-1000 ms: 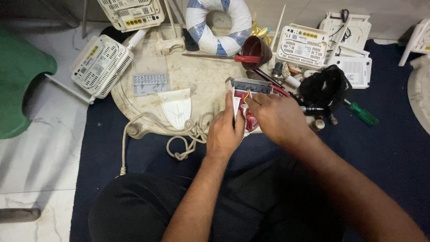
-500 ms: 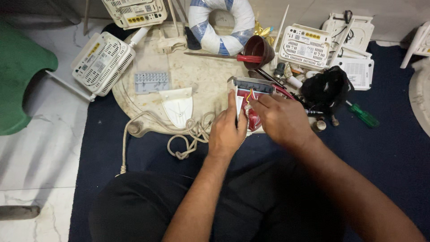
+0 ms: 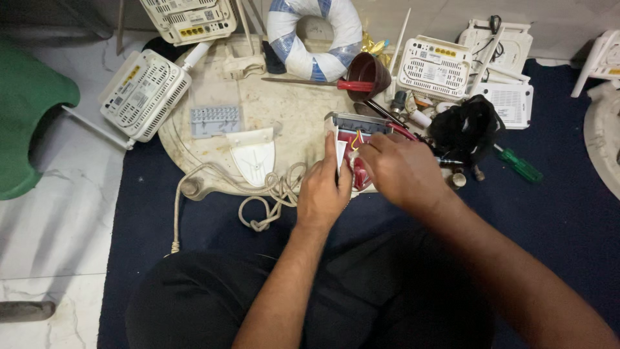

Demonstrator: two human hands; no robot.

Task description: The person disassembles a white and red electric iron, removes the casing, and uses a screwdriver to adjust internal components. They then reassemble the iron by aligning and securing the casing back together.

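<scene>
My left hand (image 3: 325,192) grips the near left side of an opened small white device (image 3: 352,124) with a red part and coloured wires inside. It lies on the right part of a round cream board (image 3: 290,106). My right hand (image 3: 400,169) rests on the device's right side, with its fingertips pinching at the yellow and red wires near the middle. Whether the fingers hold a wire or only touch it is hidden by the hand.
White router boxes (image 3: 145,94) (image 3: 434,66) (image 3: 188,13), a grey plastic piece (image 3: 215,121) and a white cover (image 3: 253,154) lie around. A blue-and-white ring (image 3: 314,35), a maroon cup (image 3: 366,73), a green screwdriver (image 3: 520,165), a black bundle (image 3: 468,127) and a rope (image 3: 265,197) are near.
Both hands stay on the device. My right hand's fingers have shifted slightly over the wires, and the view has moved a little.
</scene>
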